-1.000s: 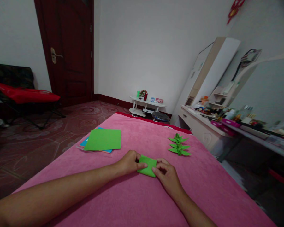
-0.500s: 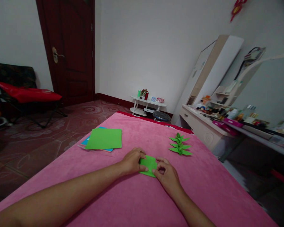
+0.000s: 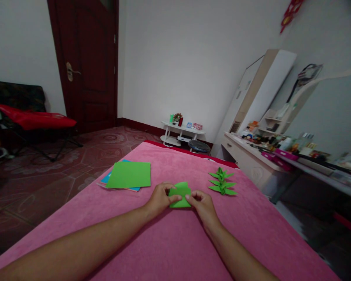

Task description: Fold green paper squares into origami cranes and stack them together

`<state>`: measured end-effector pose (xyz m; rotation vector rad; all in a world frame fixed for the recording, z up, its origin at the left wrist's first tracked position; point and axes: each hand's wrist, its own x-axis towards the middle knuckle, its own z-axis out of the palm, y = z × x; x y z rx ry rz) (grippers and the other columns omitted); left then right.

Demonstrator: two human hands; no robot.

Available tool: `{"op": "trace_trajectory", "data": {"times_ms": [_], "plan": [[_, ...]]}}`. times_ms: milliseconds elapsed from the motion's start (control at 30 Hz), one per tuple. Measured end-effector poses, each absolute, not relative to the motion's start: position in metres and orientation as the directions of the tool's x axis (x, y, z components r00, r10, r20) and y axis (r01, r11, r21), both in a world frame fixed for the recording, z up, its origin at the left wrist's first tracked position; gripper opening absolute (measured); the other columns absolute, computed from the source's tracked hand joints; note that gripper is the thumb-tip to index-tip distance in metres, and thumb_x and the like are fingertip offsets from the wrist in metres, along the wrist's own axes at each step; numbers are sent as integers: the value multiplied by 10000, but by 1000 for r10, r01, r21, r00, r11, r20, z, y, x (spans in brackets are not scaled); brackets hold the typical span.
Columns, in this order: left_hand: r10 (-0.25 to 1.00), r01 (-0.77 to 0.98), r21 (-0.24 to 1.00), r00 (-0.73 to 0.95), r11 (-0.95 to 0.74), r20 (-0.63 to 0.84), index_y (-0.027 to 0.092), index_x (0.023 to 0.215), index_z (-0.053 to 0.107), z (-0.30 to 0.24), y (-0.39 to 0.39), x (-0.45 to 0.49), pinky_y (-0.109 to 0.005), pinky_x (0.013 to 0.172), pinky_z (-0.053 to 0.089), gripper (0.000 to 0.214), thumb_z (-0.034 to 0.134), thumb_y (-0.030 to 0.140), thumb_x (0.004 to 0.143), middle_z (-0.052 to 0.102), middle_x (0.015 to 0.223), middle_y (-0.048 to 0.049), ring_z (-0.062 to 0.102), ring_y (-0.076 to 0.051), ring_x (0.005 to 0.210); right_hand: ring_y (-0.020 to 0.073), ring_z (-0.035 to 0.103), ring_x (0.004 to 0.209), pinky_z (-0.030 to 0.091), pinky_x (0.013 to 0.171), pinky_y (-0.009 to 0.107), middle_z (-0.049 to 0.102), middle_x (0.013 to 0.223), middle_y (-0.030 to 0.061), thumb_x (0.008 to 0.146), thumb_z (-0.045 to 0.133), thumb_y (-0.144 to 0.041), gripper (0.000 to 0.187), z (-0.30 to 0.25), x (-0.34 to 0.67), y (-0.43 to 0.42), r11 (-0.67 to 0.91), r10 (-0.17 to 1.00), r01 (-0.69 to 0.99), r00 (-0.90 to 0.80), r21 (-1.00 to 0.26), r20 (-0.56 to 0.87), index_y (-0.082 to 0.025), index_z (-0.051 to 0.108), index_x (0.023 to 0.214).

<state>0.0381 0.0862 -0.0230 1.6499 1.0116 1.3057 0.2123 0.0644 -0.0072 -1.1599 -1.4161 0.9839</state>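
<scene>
A small folded green paper lies on the pink cloth in front of me, its far flap lifted. My left hand pinches its left edge, fingers closed. My right hand pinches the right edge, fingers curled. To the right, beyond my right hand, rest three finished green paper cranes in a row. A stack of coloured paper sheets, green on top, lies further off to the left.
The pink cloth ends at a far edge near a white low shelf and a dark stool. A cluttered dresser stands on the right. On the left are a red folding chair and a dark door.
The green paper lay flat under both hands; now its far flap stands up and both hands pinch its sides. The camera view shifted slightly.
</scene>
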Motion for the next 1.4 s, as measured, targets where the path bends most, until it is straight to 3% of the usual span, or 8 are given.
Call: {"op": "trace_trajectory", "data": {"times_ms": [200, 467, 767, 1067, 1233, 1400], "plan": [[965, -221, 958, 147, -181, 216, 98, 751, 677, -15, 82, 35, -228, 569, 407, 319, 714, 399, 655, 640, 691, -42, 536, -126, 596, 139, 486, 595, 378, 565, 239, 550, 610, -9, 696, 673, -342, 214, -16, 198, 63, 299, 949, 115, 73, -947, 308, -147, 599, 648], [986, -345, 936, 119, -67, 114, 121, 727, 682, -9, 74, 34, -196, 516, 383, 293, 758, 381, 616, 637, 655, -28, 516, -95, 539, 134, 479, 571, 370, 543, 230, 535, 582, -19, 685, 681, -320, 198, -18, 201, 57, 332, 928, 149, 125, -931, 351, -153, 591, 626], [967, -185, 965, 143, -184, 212, 113, 690, 694, -10, 75, 34, -213, 529, 386, 274, 725, 382, 647, 639, 629, -37, 512, -110, 542, 182, 561, 784, 440, 682, 264, 607, 808, 40, 785, 591, -318, 191, -15, 202, 53, 459, 875, 168, 83, -872, 477, -160, 639, 688], [945, -99, 960, 175, -261, 275, 118, 658, 679, -9, 73, 37, -210, 530, 388, 229, 705, 346, 667, 614, 645, -24, 514, -108, 563, 156, 525, 624, 415, 571, 256, 601, 663, 21, 721, 653, -292, 153, -12, 202, 50, 384, 896, 138, 182, -913, 405, -143, 656, 686], [964, -56, 970, 108, -236, 241, 110, 657, 661, -12, 75, 34, -202, 500, 353, 267, 678, 374, 695, 586, 574, -6, 464, -92, 512, 167, 556, 726, 434, 634, 257, 605, 766, 38, 737, 640, -273, 141, -8, 201, 47, 458, 875, 128, 112, -880, 471, -152, 659, 666], [946, -54, 956, 136, -289, 294, 122, 626, 628, -13, 74, 36, -202, 512, 361, 259, 669, 365, 705, 569, 564, 2, 472, -98, 523, 170, 572, 733, 446, 646, 261, 623, 774, 40, 709, 660, -260, 110, -8, 202, 47, 438, 874, 92, 191, -894, 447, -157, 660, 671]]}}
